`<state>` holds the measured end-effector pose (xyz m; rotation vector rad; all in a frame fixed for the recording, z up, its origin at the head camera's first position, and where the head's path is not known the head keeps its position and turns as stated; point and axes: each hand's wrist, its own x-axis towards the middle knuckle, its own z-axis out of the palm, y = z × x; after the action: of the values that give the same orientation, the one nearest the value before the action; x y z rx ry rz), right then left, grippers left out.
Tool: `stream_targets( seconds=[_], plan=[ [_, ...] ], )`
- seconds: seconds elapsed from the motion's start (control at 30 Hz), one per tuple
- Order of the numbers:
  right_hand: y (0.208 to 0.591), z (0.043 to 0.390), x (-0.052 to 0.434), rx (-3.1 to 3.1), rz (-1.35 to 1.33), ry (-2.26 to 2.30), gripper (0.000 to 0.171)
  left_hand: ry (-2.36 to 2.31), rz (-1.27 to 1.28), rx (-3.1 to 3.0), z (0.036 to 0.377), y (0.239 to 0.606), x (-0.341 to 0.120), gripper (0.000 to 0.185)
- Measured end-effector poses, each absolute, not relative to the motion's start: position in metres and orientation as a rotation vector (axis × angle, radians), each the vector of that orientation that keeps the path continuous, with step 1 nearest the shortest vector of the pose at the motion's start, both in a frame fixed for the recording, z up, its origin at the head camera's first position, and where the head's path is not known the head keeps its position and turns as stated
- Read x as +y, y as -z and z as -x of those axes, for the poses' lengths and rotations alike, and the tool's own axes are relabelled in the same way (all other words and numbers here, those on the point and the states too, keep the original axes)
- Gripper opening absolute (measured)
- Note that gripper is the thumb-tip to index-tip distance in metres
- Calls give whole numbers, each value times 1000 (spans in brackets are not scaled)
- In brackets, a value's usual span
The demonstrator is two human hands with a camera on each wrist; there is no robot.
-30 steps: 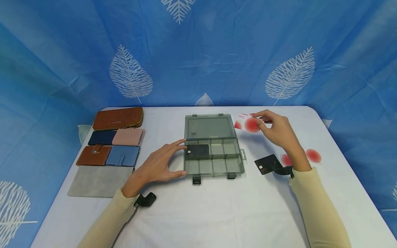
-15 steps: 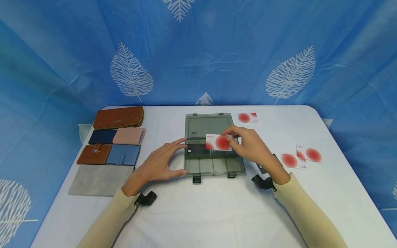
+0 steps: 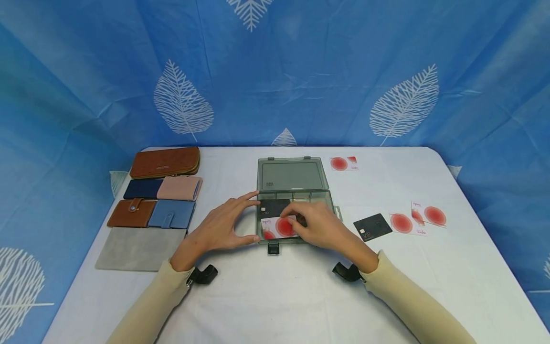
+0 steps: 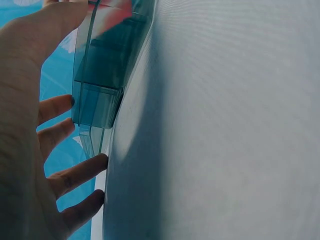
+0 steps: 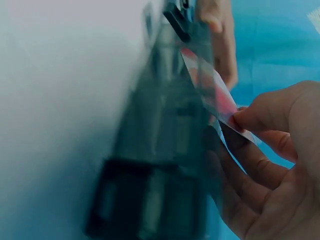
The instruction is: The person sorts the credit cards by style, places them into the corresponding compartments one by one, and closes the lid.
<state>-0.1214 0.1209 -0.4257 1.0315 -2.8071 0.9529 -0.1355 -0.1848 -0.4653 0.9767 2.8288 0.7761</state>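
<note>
A smoky clear compartment box (image 3: 294, 200) lies open mid-table, lid back. My left hand (image 3: 223, 228) steadies its left end, thumb and fingertips straight against the wall (image 4: 95, 107). My right hand (image 3: 315, 224) pinches a white card with a red circle (image 3: 280, 227) and holds it low over the box's front left compartments; the right wrist view shows the card (image 5: 215, 97) tilted between thumb and fingers. A black VIP card (image 3: 273, 207) lies in the box's middle row, just behind the white card.
Several wallets (image 3: 158, 193) and a grey pouch (image 3: 138, 248) lie in rows at the left. Another black card (image 3: 372, 227) and two red-circle cards (image 3: 417, 219) lie right of the box, one more (image 3: 343, 163) behind it. White tablecloth, blue leaf backdrop.
My right hand picked a red-circle card off the table behind the box, carried it left and toward me, and lowered it to the box's front left. The left hand stayed put.
</note>
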Motion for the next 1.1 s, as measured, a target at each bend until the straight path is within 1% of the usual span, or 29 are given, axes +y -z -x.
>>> stream_targets(
  seconds=[0.37,0.77,1.1],
  plan=[
    [434,115,114,-2833,-1068,-844,21,-796,-1040,2836,136,466,-185,91],
    [431,110,111,-2831,-1043,-690,13,-790,-1008,2834,136,465,-184,93],
    [431,109,109,-2861,-1029,-601,15,-781,-993,2844,136,465,-184,92]
  ],
)
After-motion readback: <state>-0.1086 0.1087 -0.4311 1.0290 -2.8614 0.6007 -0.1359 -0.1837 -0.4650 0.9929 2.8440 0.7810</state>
